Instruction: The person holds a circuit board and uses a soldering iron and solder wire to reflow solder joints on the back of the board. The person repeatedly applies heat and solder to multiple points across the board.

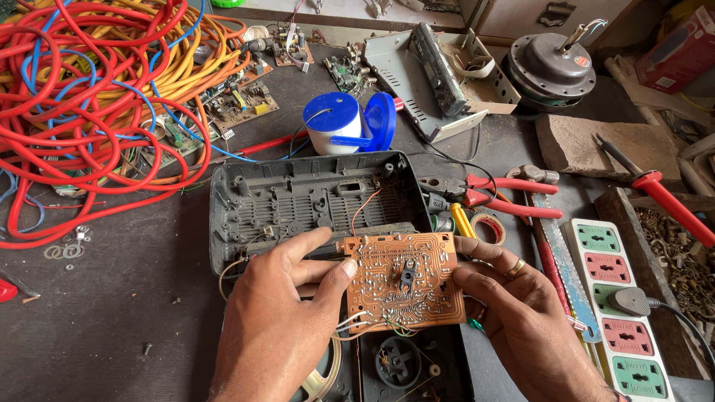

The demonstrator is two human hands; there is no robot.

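Copper-brown and speckled with dull solder dots, the circuit board (403,280) sits solder side up between both hands, just above the open grey plastic casing (309,201). The left hand (279,313) pinches its left edge, thumb on top and fingers underneath; the right hand (521,316), with a gold ring on 1 finger, clamps the right edge the same way. So both grips are closed on the board.

As for progress, I'd judge the casing already opened and the board lifted off its mounts, yet not freed: thin red, white and green wires (365,324) tie it to the shell, and a round black part (398,362) sits below in the other half of the housing.

The casing is matt, dusty, ribbed inside with moulded posts. Around it the dark bench (112,327) is gritty. A glossy tangle of red, orange and blue cable (97,89) fills the far left. Red-handled pliers (506,195) lie to the right, near a roll of tape (488,225) and a white power strip (618,305) with green and pink sockets. A blue and white tub (339,123) stands behind the casing.
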